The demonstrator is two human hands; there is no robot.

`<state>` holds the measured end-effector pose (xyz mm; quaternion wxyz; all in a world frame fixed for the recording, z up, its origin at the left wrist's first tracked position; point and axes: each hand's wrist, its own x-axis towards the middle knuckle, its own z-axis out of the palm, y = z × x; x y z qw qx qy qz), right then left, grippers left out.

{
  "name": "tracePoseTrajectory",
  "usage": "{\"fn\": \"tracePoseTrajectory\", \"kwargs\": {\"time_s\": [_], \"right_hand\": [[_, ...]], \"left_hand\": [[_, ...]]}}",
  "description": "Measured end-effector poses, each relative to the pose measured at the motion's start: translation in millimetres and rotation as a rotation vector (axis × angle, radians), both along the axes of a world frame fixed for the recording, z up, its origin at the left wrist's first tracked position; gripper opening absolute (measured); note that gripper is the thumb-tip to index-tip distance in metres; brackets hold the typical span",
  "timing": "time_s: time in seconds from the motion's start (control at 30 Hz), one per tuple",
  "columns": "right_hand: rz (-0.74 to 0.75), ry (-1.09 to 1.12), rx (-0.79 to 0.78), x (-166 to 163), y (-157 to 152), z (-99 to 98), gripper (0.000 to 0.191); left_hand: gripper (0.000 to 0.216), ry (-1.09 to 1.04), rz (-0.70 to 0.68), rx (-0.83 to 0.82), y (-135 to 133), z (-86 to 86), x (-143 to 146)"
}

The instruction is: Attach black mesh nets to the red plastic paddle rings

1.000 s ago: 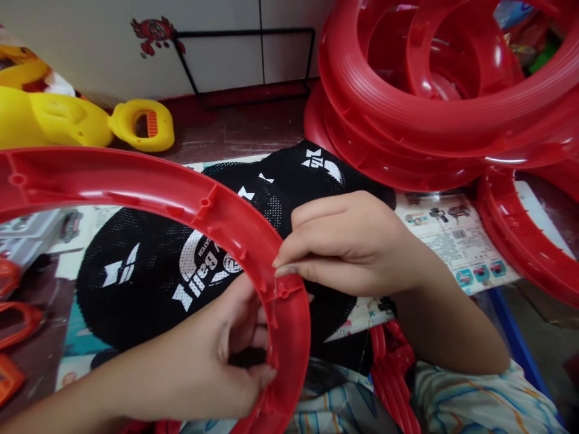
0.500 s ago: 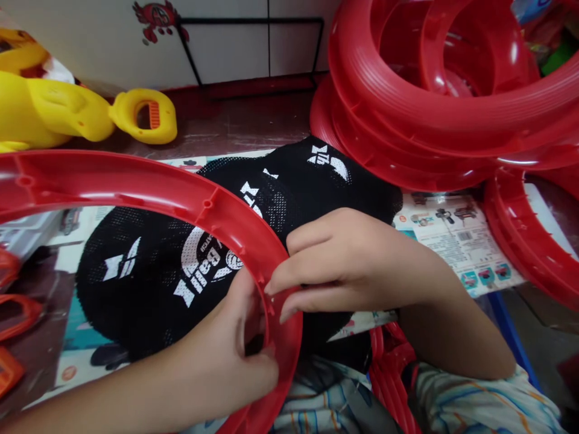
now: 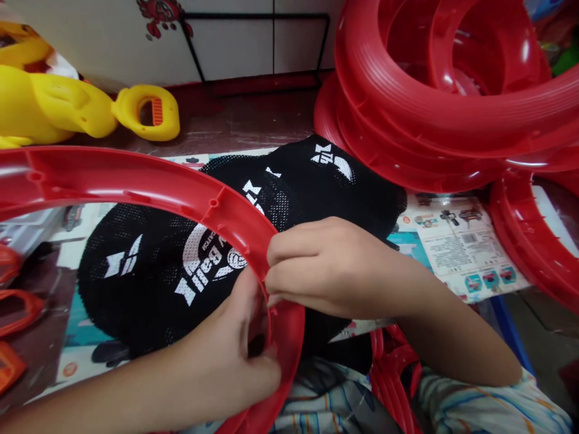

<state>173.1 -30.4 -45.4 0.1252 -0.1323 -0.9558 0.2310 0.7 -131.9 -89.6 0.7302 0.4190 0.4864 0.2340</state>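
Observation:
A large red plastic ring [image 3: 149, 181] arcs across the left half of the view. My left hand [image 3: 235, 355] grips its inner edge near the lower right, pinching black mesh netting [image 3: 149, 289] against it. My right hand [image 3: 325, 265] comes over the rim from the right, fingertips pressing on the same spot where small pegs stick out of the ring. The netting has white printed lettering and spreads out under and behind the ring.
A stack of red rings [image 3: 443, 102] fills the upper right. A yellow plastic toy part [image 3: 81, 111] lies at the upper left by the white wall. A printed paper sheet [image 3: 465, 241] covers the surface. Orange plastic pieces [image 3: 18, 307] sit at the left edge.
My right hand's fingers slid left and curled onto the ring's rim. My left hand closed tighter on the ring and netting. The view shifted slightly.

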Motion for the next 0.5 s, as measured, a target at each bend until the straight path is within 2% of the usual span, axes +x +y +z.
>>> {"fn": "tracePoseTrajectory", "kwargs": {"time_s": [0.2,0.33,0.5], "right_hand": [[0.011,-0.044,0.196,-0.2,-1.3,0.3,0.030],[0.046,-0.041,0.202,1.6,-0.1,2.2,0.035],[0.042,-0.085,0.148,2.0,2.1,6.8,0.034]], "left_hand": [[0.060,-0.140,-0.019,0.009,-1.4,-3.8,2.9],[0.062,-0.186,-0.006,-0.016,0.8,-2.7,5.4],[0.053,-0.296,-0.025,-0.027,9.5,4.6,3.0]]}}
